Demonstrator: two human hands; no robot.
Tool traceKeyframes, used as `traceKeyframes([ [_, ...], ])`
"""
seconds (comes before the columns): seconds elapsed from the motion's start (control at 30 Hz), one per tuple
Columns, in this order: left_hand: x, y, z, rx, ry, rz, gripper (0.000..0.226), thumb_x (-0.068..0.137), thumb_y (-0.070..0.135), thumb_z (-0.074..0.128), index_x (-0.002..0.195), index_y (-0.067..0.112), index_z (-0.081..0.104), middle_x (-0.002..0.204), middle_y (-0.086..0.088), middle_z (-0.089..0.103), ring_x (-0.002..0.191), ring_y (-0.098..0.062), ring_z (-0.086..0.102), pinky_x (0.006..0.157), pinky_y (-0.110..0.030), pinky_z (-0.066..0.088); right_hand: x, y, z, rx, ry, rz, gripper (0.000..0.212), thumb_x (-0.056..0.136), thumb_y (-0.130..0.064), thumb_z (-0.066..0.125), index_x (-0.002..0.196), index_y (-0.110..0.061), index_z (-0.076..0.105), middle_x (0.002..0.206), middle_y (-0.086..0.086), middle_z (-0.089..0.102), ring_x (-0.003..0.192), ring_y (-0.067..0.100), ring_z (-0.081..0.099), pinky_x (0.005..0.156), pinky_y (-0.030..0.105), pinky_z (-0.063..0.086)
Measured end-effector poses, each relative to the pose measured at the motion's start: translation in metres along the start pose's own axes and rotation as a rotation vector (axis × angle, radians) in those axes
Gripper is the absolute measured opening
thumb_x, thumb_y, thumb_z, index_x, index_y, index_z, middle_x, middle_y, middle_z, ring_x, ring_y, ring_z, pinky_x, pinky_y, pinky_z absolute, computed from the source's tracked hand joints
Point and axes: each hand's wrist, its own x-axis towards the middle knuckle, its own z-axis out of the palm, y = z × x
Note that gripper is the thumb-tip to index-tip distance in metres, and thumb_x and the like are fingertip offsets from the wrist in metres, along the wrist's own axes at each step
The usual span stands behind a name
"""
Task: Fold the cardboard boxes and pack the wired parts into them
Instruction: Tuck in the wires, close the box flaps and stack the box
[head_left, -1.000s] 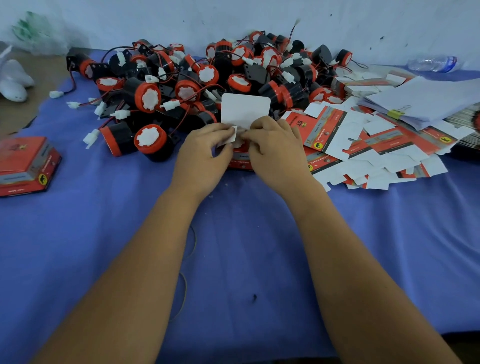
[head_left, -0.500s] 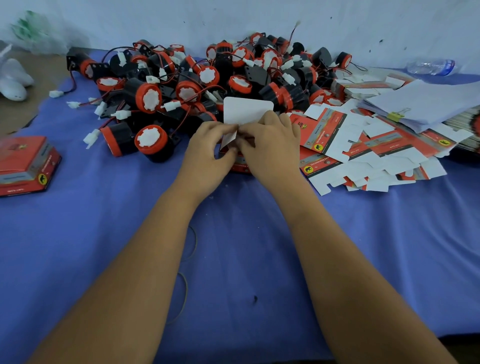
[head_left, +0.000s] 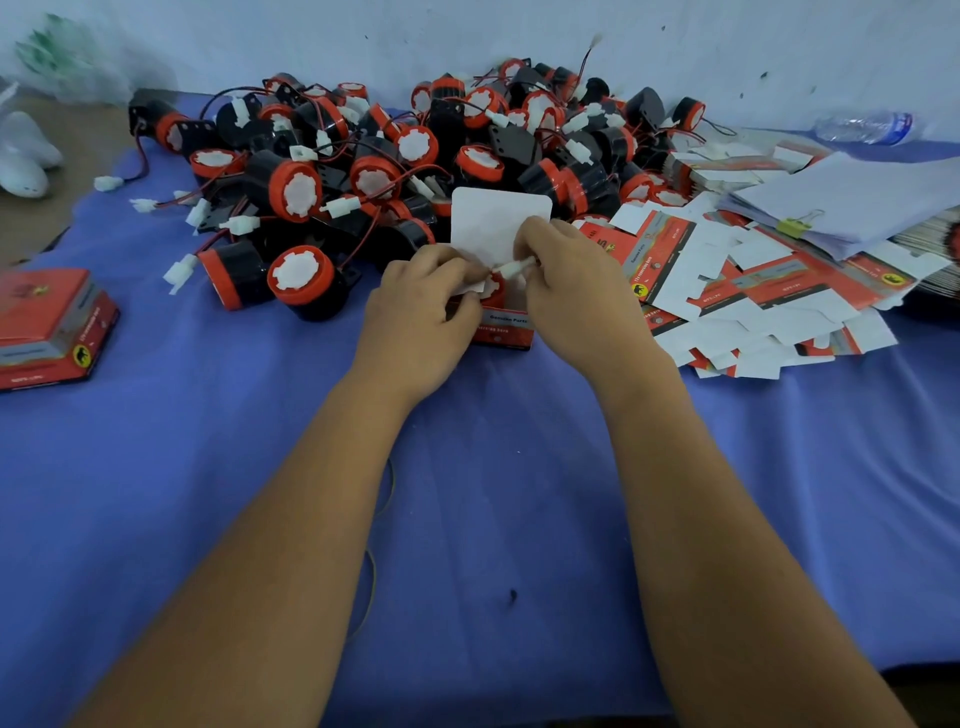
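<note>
Head view shows both hands meeting over a small red cardboard box (head_left: 501, 327) standing on the blue cloth (head_left: 467, 493) just above centre, its white lid flap (head_left: 493, 223) upright at 12 o'clock from the hands. The left hand (head_left: 421, 306) has curled fingers pinching a side flap, and the right hand (head_left: 576, 291) pinches a white connector (head_left: 514, 267) at the box mouth; a red part seems to sit inside. Thin card like this likely creases easily, so it is best held by the walls and flaps (not squeezed hard). The wired parts (head_left: 296, 275) piled at 11 o'clock look like rigid plastic with limp wires that may snag; taking the body seems safer than the lead. Flat box blanks (head_left: 753, 296) lie at 2 o'clock beneath clipped papers (head_left: 857, 202), a finished box (head_left: 49, 327) at 9 o'clock, a bottle (head_left: 862, 127) by the pale wall (head_left: 519, 31)
</note>
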Motion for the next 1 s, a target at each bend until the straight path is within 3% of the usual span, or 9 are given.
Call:
traceKeyframes([
  [0.17,-0.001,0.001,0.001,0.08,0.009,0.011,0.032,0.099,0.021,0.046,0.125,0.023,0.064,0.135,0.006,0.053,0.116,-0.026,0.042,0.093,-0.038,0.038,-0.001,0.002,0.0,0.034,-0.005,-0.008,0.014,0.089,0.0,0.04,0.088,-0.012,0.047,0.091,0.004,0.048,0.079,0.022,0.045,0.058,0.028,0.03],
  [0.33,-0.002,0.004,0.001,0.194,0.029,0.029,0.037,0.096,0.026,0.038,0.122,0.019,0.065,0.13,0.002,0.055,0.112,-0.028,0.041,0.089,-0.042,0.039,-0.001,0.005,-0.002,0.063,0.007,-0.014,0.016,0.087,0.002,0.04,0.091,-0.006,0.053,0.092,0.006,0.052,0.082,0.025,0.048,0.067,0.037,0.04],
  [0.63,-0.004,0.008,0.004,0.335,0.079,0.047,0.04,0.094,0.03,0.034,0.116,0.017,0.065,0.122,0.0,0.058,0.111,-0.028,0.043,0.09,-0.038,0.03,0.0,0.004,-0.001,0.01,0.015,-0.021,0.016,0.092,0.001,0.039,0.091,-0.006,0.053,0.097,0.009,0.053,0.083,0.026,0.049,0.07,0.04,0.043],
  [0.73,-0.004,0.008,0.003,0.33,0.076,0.081,0.035,0.094,0.025,0.04,0.118,0.016,0.063,0.123,-0.002,0.057,0.115,-0.026,0.043,0.092,-0.036,0.03,-0.001,0.003,-0.002,0.001,0.009,-0.04,0.017,0.093,0.0,0.039,0.093,-0.003,0.055,0.098,0.011,0.054,0.084,0.027,0.05,0.071,0.04,0.044],
  [0.83,-0.003,0.01,0.001,0.284,0.077,0.105,0.028,0.092,0.019,0.047,0.109,0.01,0.067,0.12,-0.004,0.059,0.118,-0.026,0.045,0.094,-0.034,0.03,-0.001,0.003,-0.003,-0.003,-0.003,-0.06,0.018,0.093,0.001,0.039,0.095,-0.002,0.057,0.1,0.013,0.054,0.085,0.029,0.051,0.073,0.042,0.045],
  [1.0,-0.004,0.014,-0.003,0.1,0.054,0.239,0.029,0.085,0.003,0.049,0.104,0.005,0.071,0.11,-0.005,0.068,0.108,-0.026,0.053,0.094,-0.034,0.041,-0.002,0.004,0.001,-0.006,0.02,-0.119,0.02,0.093,0.001,0.043,0.094,0.001,0.062,0.105,0.013,0.049,0.083,0.03,0.051,0.069,0.042,0.044],
])
